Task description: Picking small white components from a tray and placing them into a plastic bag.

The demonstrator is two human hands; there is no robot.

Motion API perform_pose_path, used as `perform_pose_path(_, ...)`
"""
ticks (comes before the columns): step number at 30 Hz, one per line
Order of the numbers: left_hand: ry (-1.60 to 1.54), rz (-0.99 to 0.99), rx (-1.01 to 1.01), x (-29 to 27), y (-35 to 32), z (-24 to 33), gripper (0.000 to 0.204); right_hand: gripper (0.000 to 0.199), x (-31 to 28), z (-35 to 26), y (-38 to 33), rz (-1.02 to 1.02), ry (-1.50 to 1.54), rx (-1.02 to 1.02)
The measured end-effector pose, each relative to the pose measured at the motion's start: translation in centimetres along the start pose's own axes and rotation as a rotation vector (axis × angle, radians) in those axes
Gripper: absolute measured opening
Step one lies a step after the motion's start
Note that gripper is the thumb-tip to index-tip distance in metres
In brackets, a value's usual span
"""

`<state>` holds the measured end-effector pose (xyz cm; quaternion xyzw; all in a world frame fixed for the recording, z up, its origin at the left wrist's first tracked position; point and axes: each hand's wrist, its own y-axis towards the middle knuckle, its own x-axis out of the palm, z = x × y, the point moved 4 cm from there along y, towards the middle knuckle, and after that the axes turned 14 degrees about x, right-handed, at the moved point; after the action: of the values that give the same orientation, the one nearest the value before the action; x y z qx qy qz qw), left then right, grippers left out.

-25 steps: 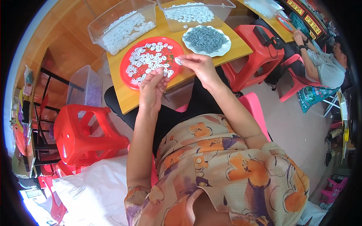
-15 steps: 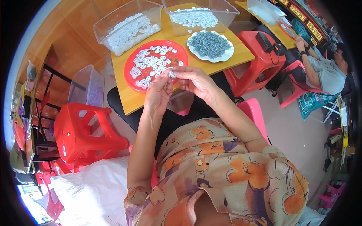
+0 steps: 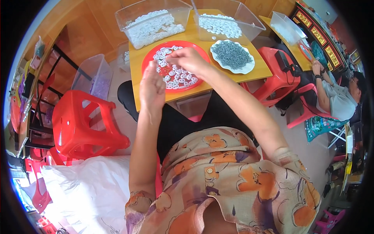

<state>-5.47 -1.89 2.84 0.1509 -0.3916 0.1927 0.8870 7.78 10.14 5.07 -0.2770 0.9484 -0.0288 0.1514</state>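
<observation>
On the wooden table (image 3: 265, 72), a round red plate (image 3: 204, 58) carries many small white oval pieces (image 3: 181, 81), each with two dark holes. My right hand (image 3: 190, 61) is over the plate, thumb and fingers drawn together; whatever is between them is too small to make out. Just left of it, my left hand (image 3: 152, 89) is raised by the plate's near left rim with fingers curled and thumb upward. Its palm side is partly hidden, so its contents do not show. A white scalloped dish (image 3: 249, 69) heaped with thin grey metal-like bits (image 3: 232, 54) lies right of the plate.
Two clear plastic bins (image 3: 156, 39) (image 3: 249, 35) of white pieces line the table's far side. Red plastic stools (image 3: 80, 121) (image 3: 269, 74) stand left and right. A white sack (image 3: 89, 187) lies at lower left. Another person (image 3: 337, 95) sits at the far right.
My hands, together at a white oval piece before, have come apart. The right has moved up and over the plate, the left slightly lower and left. The view has shifted a little.
</observation>
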Motion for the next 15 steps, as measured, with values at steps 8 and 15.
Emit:
perform_pose_path(8, -0.144, 0.009, 0.074, -2.8, 2.4, 1.5, 0.037, 0.015, 5.2, -1.6, 10.5, 0.08, -0.77, -0.273)
perform_pose_path(15, -0.245, -0.174, 0.052, -1.4, 2.1, 1.9, 0.033, 0.017, 6.9, -2.3, 10.8, 0.003, -1.083, -0.266)
